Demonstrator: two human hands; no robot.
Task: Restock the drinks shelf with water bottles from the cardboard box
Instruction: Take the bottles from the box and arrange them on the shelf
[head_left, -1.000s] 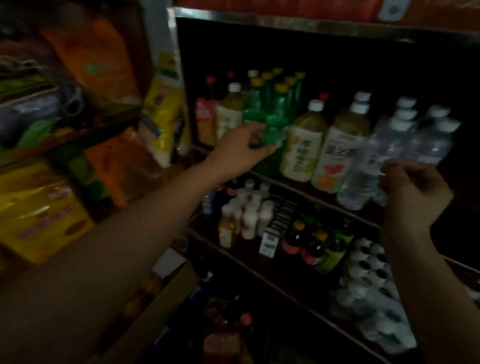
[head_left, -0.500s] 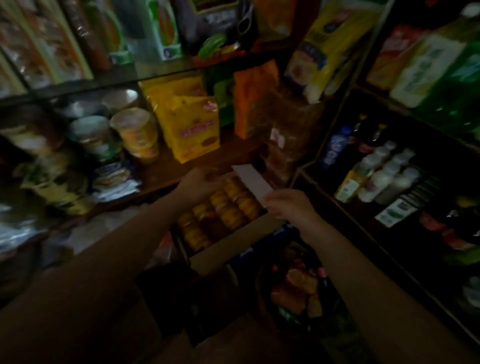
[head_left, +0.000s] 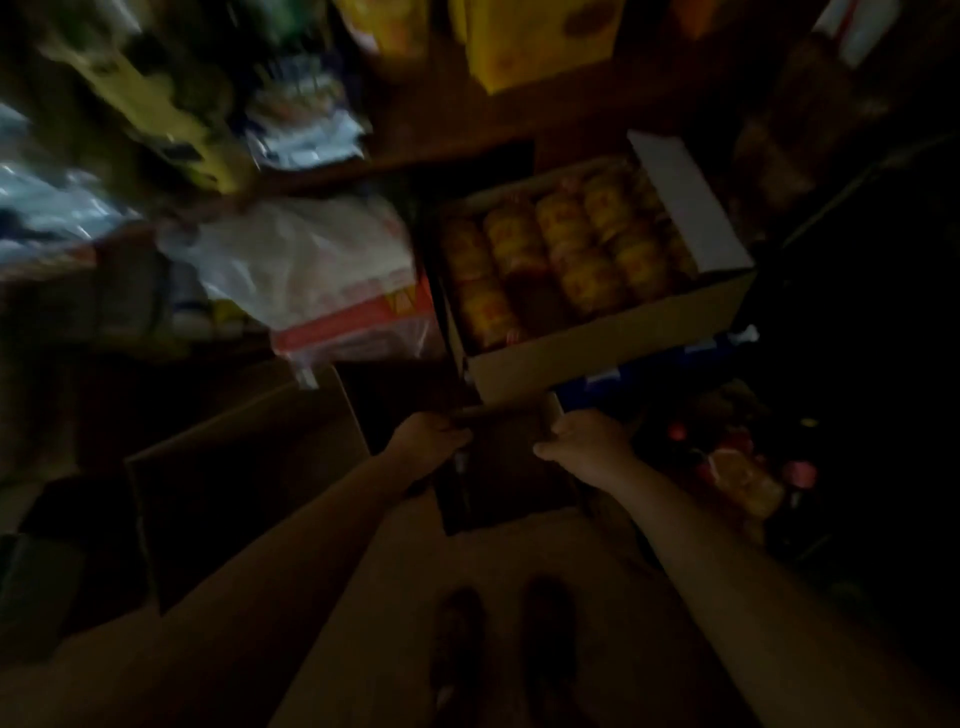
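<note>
Cardboard, dark and dim: the small box (head_left: 506, 467) you hold sits low in the middle of the view, just above your shoes (head_left: 504, 649), its long axis running away from you toward the shelves. Its open top faces up, and the inside is too dark to tell what it contains. Your left hand (head_left: 431, 436) grips the far left corner of its rim with fingers curled over the edge. Your right hand (head_left: 584, 441) holds the far right corner, thumb on the rim; the other fingers are hidden behind the wall. Both forearms reach forward and inward to meet at the box.

Just beyond it stands a larger open carton (head_left: 602, 343), one flap raised on its right side, packed with rows of round yellow-orange packs (head_left: 566, 244). A white plastic bag (head_left: 311, 260) lies left of that carton. Red-capped bottles (head_left: 737, 467) stand to your right, blurred.
</note>
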